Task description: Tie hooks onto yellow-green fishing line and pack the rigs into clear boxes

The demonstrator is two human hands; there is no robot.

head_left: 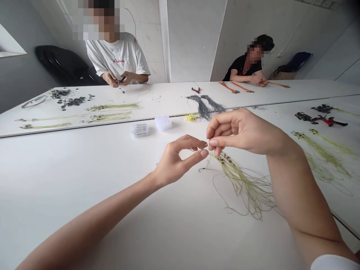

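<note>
My left hand (177, 161) and my right hand (239, 131) meet in mid-air over a white table (84, 195), their fingertips almost touching. The left thumb and forefinger pinch a thin strand, too fine to see clearly. My right fingers grip the top of a bundle of pale green fishing lines (242, 183), which hangs down and spreads over the table. Small black beads or swivels (223, 157) sit near the right fingers, and a small dark hook (200, 170) lies just below my hands.
Two small clear plastic boxes (140, 130) stand beyond my hands. Grey and yellow line bundles (204, 107) lie farther on, with red-handled pliers (196, 90) behind. Two seated people (116, 60) work across the tables. More green rigs (320, 153) lie to the right.
</note>
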